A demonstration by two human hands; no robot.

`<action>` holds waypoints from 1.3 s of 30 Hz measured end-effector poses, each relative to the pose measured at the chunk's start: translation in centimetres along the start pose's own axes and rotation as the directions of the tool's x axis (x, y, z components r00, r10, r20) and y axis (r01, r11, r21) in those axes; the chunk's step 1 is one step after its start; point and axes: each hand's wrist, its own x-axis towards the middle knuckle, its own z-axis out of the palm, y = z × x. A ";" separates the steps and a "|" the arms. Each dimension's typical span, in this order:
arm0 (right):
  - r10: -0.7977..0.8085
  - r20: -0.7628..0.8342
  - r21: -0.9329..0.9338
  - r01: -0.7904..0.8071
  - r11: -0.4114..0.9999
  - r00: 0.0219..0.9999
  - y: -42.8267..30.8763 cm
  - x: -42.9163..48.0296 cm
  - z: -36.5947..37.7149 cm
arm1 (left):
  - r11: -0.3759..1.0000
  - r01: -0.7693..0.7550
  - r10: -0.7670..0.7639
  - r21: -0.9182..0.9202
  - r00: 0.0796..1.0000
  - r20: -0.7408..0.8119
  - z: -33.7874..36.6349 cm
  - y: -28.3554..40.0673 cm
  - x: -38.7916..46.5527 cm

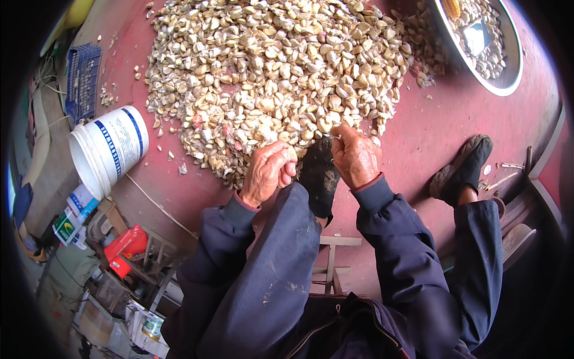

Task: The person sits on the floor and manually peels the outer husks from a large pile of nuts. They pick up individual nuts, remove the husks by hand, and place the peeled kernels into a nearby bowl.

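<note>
A broad heap of garlic cloves (278, 72), mixed with papery skins, spreads over the red floor (412, 166) before me. My left hand (269, 170) is above my bent knee at the heap's near edge, its fingers curled inward. Something pale shows by its thumb, but whether it grips a clove is unclear. My right hand (356, 155) reaches to the near right edge of the heap, with the index finger and thumb down by the cloves. Its fingertips are partly hidden, so a held clove cannot be made out. One dark shoe (319, 177) is between the hands.
A metal basin (515, 78) at the upper right holds cloves, a corn cob (451, 8) and a shiny flat object (476, 38). At left, a white plastic bucket (114, 148) lies tipped near a blue plastic crate (84, 80). Boxes and a red bag (128, 242) clutter the lower left.
</note>
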 end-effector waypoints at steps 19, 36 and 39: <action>-0.252 0.126 -0.254 0.277 0.927 0.959 -0.5 5.7 4.6 | 0.994 -0.054 0.036 0.090 0.981 0.190 0.2 -2.2 0.1; 0.006 0.571 0.820 -0.571 0.033 0.821 1.2 3.3 1.3 | 1.000 0.010 -0.010 -0.002 0.995 0.099 -0.1 -2.0 0.3; -0.046 0.585 0.797 -0.584 -0.154 0.810 1.5 2.5 2.0 | 0.999 0.021 -0.016 -0.050 0.996 0.090 -0.3 -1.8 0.4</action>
